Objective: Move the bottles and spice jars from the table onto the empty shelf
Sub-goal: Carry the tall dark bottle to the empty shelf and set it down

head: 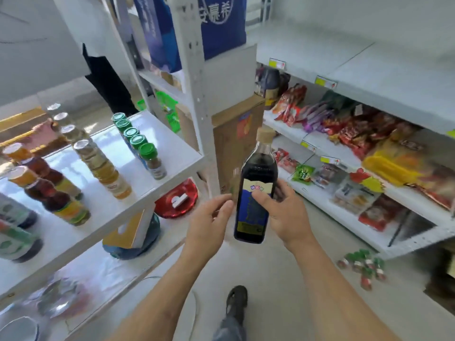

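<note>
Fingers (264, 201) of the right hand (283, 215) grip a dark, blue-labelled bottle (254, 193).

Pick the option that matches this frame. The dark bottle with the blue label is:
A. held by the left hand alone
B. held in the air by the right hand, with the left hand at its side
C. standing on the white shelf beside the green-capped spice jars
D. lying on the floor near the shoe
B: the dark bottle is off every surface, the right hand wraps its label, and the left hand touches its edge with fingertips.
</note>
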